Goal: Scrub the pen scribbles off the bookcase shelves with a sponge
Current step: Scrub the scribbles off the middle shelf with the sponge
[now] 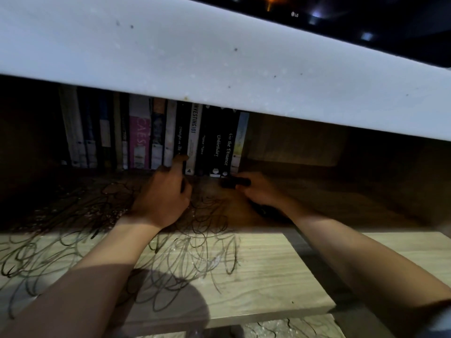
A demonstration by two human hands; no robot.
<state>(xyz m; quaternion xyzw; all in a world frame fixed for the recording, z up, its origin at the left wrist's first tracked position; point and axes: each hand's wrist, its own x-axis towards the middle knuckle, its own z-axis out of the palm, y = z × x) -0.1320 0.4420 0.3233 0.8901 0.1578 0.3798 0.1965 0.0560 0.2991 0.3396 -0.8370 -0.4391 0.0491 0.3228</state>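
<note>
Both hands are reached deep under the white top board (219,59) and into the shaded shelf compartment. The left hand (162,193) is laid on the wooden shelf (268,262) with its fingers loosely extended — the fingertips (181,159) are pressed against the foot of the book spines, and nothing is gripped in it. The right hand (256,191) is curled around a small dark object (235,182), held low at the base of the books on the row's right end; in this dim light it cannot be told whether that object is the sponge. The right wrist is set down on the shelf, and a dark shadow is cast beneath it.

Between and behind the hands, pen scribbles (170,259) are looped densely across the shelf — thick under the left forearm and spread out to the left edge, thinner towards the right hand. Pale flecks, perhaps foam or residue, are scattered over the scribbled patch left of the left wrist.

A row of books (156,135) is stood upright at the back, dark spines with white lettering grouped nearest the hands, a pink spine further left. To the right of the row, bare wooden back panel is seen. More scribbles are glimpsed on a lower surface (292,328) at the bottom edge. Above the top board, a dark screen (341,23) is caught at the upper right.
</note>
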